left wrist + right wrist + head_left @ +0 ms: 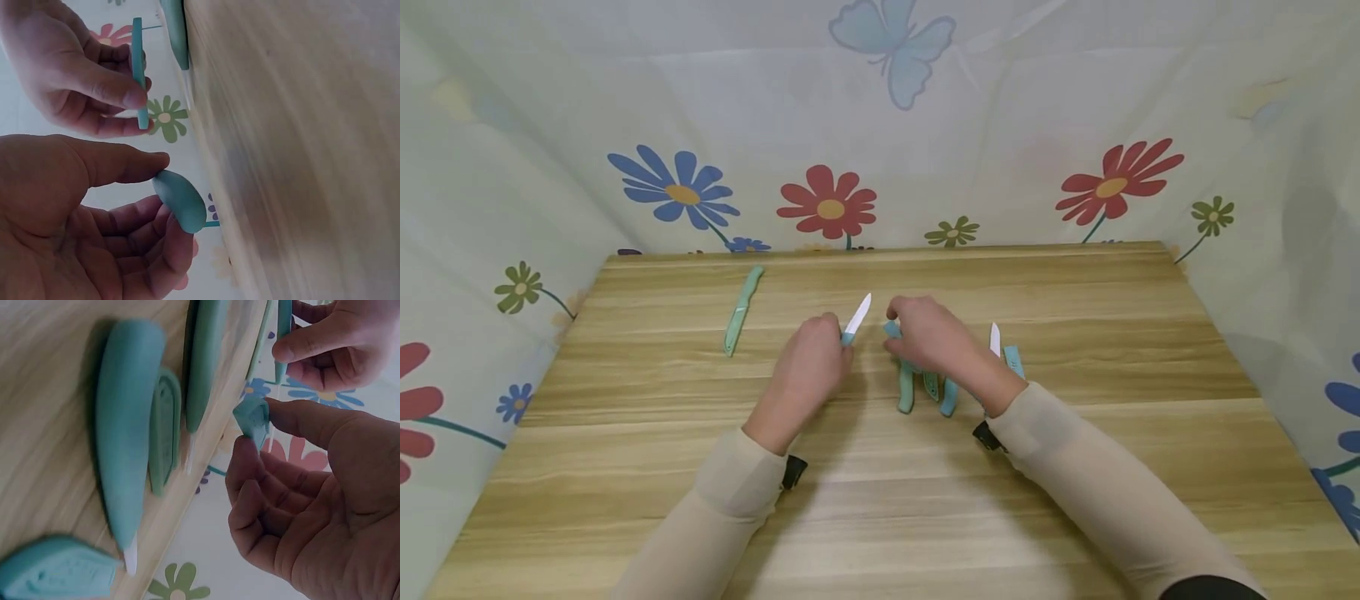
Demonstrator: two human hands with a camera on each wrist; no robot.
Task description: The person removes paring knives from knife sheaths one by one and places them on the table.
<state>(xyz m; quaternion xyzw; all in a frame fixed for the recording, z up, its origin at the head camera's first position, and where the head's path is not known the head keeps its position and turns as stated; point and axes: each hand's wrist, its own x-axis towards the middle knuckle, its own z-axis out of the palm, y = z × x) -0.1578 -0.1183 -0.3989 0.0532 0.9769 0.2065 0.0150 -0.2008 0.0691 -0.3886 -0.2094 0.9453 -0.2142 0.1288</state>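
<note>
My left hand (812, 358) grips a paring knife by its blue handle (181, 200), its white blade (858, 317) pointing up and away. Across from it, my right hand (928, 333) pinches a small blue blade cover (253, 419) between thumb and fingers. Knife and cover are apart, both raised off the table. Beneath the right hand lie a green-handled knife (906, 392), a green blade cover (931, 385) and a blue-handled knife (128, 425). A second blue cover (1013, 360) lies right of them. The right hand and wrist partly hide this group.
A green knife (743, 312), its blade covered, lies alone at the left of the wooden table (865, 517). A flower-printed cloth (1000, 150) rises behind the back edge and along both sides.
</note>
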